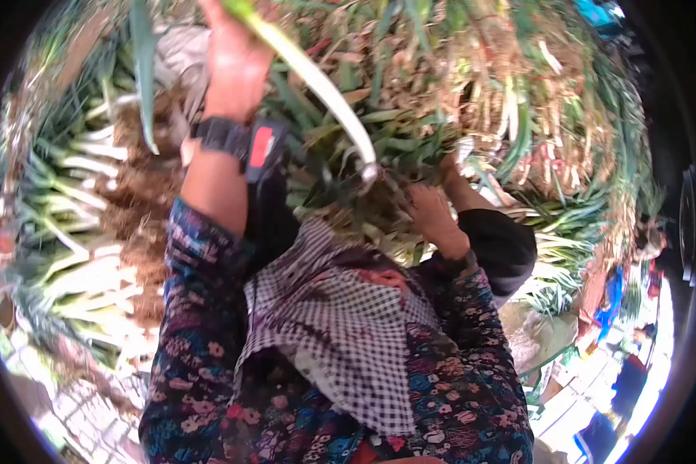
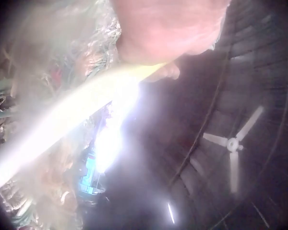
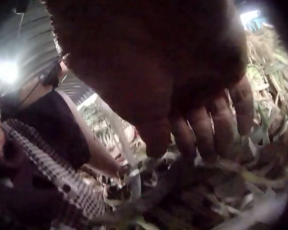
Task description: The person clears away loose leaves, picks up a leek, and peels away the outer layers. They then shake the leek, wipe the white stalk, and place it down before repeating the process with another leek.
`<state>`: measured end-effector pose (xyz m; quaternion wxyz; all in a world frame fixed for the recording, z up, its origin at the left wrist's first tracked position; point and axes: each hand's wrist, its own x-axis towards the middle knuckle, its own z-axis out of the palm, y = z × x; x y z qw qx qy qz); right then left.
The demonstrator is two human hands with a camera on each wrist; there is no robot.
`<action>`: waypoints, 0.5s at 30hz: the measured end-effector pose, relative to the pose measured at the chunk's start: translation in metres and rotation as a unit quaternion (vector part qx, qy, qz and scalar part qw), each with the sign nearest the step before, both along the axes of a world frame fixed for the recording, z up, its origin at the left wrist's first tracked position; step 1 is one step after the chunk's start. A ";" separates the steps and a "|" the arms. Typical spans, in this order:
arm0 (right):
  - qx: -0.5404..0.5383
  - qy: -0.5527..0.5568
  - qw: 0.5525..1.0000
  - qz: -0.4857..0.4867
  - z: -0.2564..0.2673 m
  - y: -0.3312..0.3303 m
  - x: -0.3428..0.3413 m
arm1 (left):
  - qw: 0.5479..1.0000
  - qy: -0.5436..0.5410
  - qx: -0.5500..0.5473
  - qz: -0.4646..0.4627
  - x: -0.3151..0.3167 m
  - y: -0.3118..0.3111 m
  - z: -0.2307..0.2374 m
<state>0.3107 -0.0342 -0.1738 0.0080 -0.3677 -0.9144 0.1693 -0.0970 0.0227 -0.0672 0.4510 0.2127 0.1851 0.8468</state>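
Observation:
My left hand [image 1: 240, 54], raised at the top left of the head view, grips a green onion [image 1: 321, 85] by its green upper part. Its long white stalk slants down to the right, the root end hanging near my right hand [image 1: 433, 215]. In the left wrist view the pale stalk [image 2: 62, 115] passes under the left hand [image 2: 170, 26], blurred and overexposed. Low over the loose leaves [image 1: 325, 182], the right hand points its fingers [image 3: 221, 127] downward, and the fingertips reach the leaves. Nothing shows held in it.
Rows of green onions [image 1: 77, 209] with brown roots lie along the left. A large heap of dry leaves and stalks [image 1: 472, 69] spreads ahead, with more onions [image 1: 553, 259] at right. A checked cloth [image 1: 340, 317] covers the lap. A foot stands beside the right hand.

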 end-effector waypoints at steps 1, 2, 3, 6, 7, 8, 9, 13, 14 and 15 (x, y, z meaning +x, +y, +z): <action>-0.018 0.162 0.985 -0.050 0.023 0.006 -0.019 | 0.985 -0.028 -0.152 0.073 0.018 -0.005 0.012; 0.043 0.235 0.970 -0.053 0.023 0.020 -0.032 | 0.991 -0.027 -0.129 0.033 0.013 0.001 0.002; 0.128 0.224 0.966 0.013 0.064 0.024 -0.059 | 0.995 -0.029 -0.090 -0.030 0.009 0.007 -0.015; -0.043 0.361 0.932 -0.018 0.077 0.023 -0.115 | 0.996 -0.025 -0.066 -0.056 0.034 0.008 -0.003; -0.321 0.190 0.927 -0.053 0.112 0.022 -0.123 | 0.994 -0.045 -0.031 -0.099 0.029 0.008 -0.006; -0.308 0.252 0.917 0.016 0.069 0.021 -0.124 | 0.982 -0.065 0.039 -0.176 0.015 0.007 -0.015; -0.355 0.305 0.881 0.069 0.074 0.005 -0.123 | 0.977 -0.098 0.017 -0.189 0.005 -0.005 -0.003; -0.477 0.368 0.793 0.094 0.075 -0.025 -0.090 | 0.946 -0.124 0.124 -0.271 0.005 -0.020 0.024; -0.476 0.370 0.793 0.090 0.072 -0.028 -0.094 | 0.962 -0.092 0.086 -0.242 0.005 -0.019 0.022; -0.296 0.348 0.889 0.001 0.071 -0.032 -0.105 | 0.960 0.062 -0.269 0.043 0.063 -0.022 0.058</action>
